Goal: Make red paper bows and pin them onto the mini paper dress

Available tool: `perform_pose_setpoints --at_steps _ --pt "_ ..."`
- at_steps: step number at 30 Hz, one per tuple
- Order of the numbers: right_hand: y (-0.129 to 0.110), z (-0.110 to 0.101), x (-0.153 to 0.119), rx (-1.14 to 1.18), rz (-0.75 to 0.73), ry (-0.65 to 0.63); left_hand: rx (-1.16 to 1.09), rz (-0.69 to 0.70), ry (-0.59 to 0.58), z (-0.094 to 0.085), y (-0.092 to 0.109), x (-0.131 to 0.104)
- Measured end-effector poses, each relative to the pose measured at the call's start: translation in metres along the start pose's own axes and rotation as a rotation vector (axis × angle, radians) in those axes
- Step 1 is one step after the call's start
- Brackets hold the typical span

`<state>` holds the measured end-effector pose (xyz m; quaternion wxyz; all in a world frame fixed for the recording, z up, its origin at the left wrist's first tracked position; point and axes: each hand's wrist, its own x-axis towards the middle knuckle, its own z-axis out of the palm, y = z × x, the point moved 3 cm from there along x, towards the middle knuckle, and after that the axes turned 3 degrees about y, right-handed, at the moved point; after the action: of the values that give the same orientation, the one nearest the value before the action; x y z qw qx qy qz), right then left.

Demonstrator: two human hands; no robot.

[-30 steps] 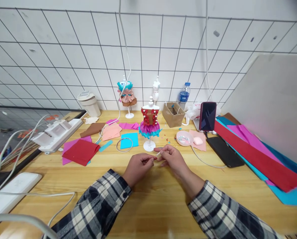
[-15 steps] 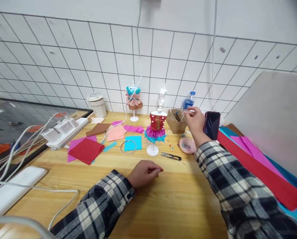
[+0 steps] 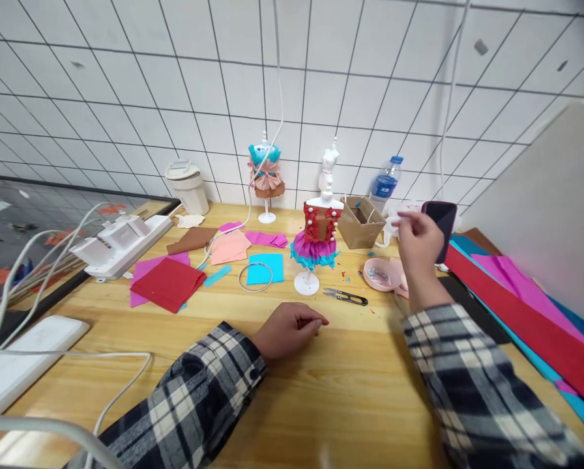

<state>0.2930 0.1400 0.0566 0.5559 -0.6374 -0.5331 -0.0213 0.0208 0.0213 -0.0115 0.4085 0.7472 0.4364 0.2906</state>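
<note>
My left hand (image 3: 289, 330) rests on the wooden table with its fingers curled together, in front of the nearer mannequin (image 3: 321, 234), which wears a brown and red top with pearls and a purple and blue skirt. My right hand (image 3: 419, 244) is raised at the right, fingertips pinched beside a thin white strip (image 3: 390, 225) near the brown paper box (image 3: 360, 223). Black snips (image 3: 345, 297) lie right of the mannequin's base. Below and left of my right hand sits a pink dish (image 3: 380, 274) with small shiny pieces in it.
A second dressed mannequin (image 3: 266, 172), a white cup (image 3: 188, 187) and a water bottle (image 3: 386, 182) stand near the tiled wall. Coloured paper and a metal ring (image 3: 255, 277) lie left of centre. A phone (image 3: 439, 228) and long strips (image 3: 531, 312) are at the right.
The view has tilted down a little. My right hand has moved right, away from the paper box, and a white strip shows beside it. My left hand keeps its curled pose.
</note>
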Motion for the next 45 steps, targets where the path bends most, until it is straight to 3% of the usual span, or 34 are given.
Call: perform_pose_setpoints --at_steps 2,5,7,13,20,31,45 --pt "0.014 -0.014 -0.014 -0.053 0.117 -0.074 -0.008 -0.004 -0.014 0.000 -0.001 0.001" --pt "0.032 -0.020 -0.017 -0.285 0.134 -0.495 -0.040 -0.022 -0.009 0.000 -0.003 0.003" --pt "0.038 -0.021 -0.013 -0.399 0.087 -0.702 -0.058 -0.043 0.002 -0.001 -0.004 0.003" --pt "0.034 -0.010 -0.021 -0.802 -0.019 -0.998 -0.090 -0.071 -0.004 -0.002 -0.004 0.003" --pt "0.023 -0.003 -0.034 -1.047 -0.095 -0.931 -0.095 -0.091 0.012 -0.002 -0.006 0.003" --pt "0.018 0.000 -0.038 -1.062 -0.084 -0.837 -0.056 -0.087 0.015 -0.002 -0.008 0.007" --pt "0.017 -0.006 -0.031 -1.029 -0.013 -0.820 0.001 -0.035 -0.005 -0.004 -0.008 0.010"
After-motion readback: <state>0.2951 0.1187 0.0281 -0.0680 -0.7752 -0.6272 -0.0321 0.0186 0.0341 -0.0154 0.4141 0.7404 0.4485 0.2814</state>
